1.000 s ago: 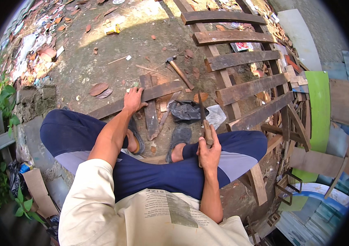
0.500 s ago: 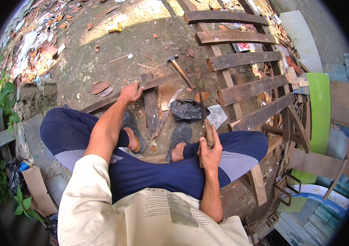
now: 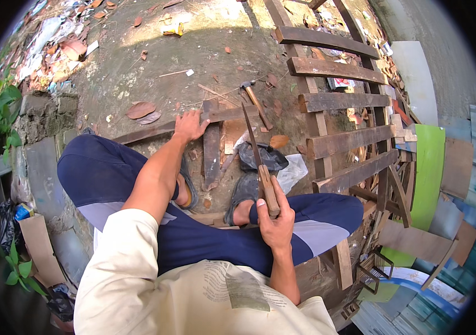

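My left hand lies on a long dark board, fingers stretched over it and thumb out to the side. This board crosses a shorter dark plank on the ground, just right of the hand. My right hand is closed round the wooden handle of a handsaw, above my right thigh. Its narrow, rusty blade points up and away; I cannot make out the teeth. Beyond the boards lies a claw hammer with a wooden handle.
A slatted wooden frame leans along the right side, with a green panel and stacked boards beyond. A black plastic bag lies by my right shoe. Leaves and litter cover the far left, near a broken block wall.
The handsaw has swung to the left and its tip now points further away, while my right hand shifted slightly left and down. My left hand remains on the long board. The view tilted slightly.
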{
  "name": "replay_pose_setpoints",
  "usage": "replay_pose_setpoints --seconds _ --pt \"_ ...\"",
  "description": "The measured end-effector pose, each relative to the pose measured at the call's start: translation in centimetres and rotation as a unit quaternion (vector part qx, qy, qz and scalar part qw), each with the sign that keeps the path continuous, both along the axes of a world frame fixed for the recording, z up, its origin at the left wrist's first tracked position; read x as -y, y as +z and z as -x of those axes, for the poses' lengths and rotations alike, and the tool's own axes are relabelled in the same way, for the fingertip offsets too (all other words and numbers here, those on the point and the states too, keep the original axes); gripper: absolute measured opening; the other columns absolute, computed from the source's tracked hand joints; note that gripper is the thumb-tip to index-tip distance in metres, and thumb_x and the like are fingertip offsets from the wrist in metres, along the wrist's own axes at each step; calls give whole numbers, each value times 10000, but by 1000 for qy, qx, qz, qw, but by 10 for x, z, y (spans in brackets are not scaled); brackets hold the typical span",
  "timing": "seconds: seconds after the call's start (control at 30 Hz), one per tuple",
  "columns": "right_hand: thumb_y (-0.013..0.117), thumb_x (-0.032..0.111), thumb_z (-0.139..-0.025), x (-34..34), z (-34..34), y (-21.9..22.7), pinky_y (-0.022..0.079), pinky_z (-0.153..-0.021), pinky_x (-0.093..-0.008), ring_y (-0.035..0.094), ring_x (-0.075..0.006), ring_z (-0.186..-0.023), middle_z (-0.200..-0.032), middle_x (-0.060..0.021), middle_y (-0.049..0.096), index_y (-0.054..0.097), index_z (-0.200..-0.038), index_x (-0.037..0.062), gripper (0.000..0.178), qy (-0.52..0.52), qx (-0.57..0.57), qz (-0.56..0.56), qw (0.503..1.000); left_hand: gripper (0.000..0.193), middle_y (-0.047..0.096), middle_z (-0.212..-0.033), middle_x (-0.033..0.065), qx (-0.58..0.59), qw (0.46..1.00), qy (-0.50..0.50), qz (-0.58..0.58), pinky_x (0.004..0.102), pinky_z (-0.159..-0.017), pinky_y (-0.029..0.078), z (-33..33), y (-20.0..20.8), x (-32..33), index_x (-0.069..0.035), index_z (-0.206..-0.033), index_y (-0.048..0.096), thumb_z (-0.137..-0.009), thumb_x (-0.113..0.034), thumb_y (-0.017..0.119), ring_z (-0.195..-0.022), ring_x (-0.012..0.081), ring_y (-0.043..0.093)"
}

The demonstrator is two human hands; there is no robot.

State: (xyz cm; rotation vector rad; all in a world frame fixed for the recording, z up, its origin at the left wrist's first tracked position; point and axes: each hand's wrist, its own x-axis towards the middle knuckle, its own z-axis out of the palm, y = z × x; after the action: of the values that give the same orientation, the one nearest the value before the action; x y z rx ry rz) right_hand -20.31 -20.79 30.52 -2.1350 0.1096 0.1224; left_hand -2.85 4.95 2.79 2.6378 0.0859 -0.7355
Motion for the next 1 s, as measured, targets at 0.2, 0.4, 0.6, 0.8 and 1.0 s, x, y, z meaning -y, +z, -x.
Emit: replay_pose_setpoints --seconds 0.2,0.4,0.6,0.8,1.0 --pt "687 103 -946 0 -13 9 571 -778 -339 738 -240 -896 -1084 -231 749 526 -1496 -20 586 -6 -38 16 999 648 541 -1499 129 32 999 17 6 563 -1165 323 9 -3 4 -126 -1515 487 -1025 -548 521 -1405 319 485" --pt "689 84 -941 3 -21 14 576 -823 -342 747 -223 -917 -1077 -214 761 542 -1494 8 577 2 -65 27 998 638 544 -1484 114 54 998 20 2 547 -1147 324 15 -7 5 -120 -1500 495 -1016 -532 548 -1395 302 483" --pt "711 112 -932 4 -20 32 572 -871 -354 769 -265 -984 -1104 -243 764 562 -1482 22 577 20 -68 37 997 669 533 -1504 137 29 1000 8 8 573 -1164 290 17 0 7 -100 -1510 463 -1008 -531 566 -1420 331 447" --pt "701 99 -932 6 -18 40 582 -795 -344 779 -265 -861 -979 -222 756 532 -1485 -17 590 43 -80 34 995 692 504 -1518 153 34 999 7 21 569 -1192 251 21 -8 4 -79 -1510 442 -1003 -531 574 -1455 339 384" --pt "687 61 -930 6 -21 49 591 -748 -353 783 -287 -780 -857 -172 753 492 -1494 -55 608 55 -76 26 995 741 505 -1510 170 32 999 -1 26 554 -1204 254 17 -13 3 -47 -1507 435 -998 -572 561 -1447 330 412"
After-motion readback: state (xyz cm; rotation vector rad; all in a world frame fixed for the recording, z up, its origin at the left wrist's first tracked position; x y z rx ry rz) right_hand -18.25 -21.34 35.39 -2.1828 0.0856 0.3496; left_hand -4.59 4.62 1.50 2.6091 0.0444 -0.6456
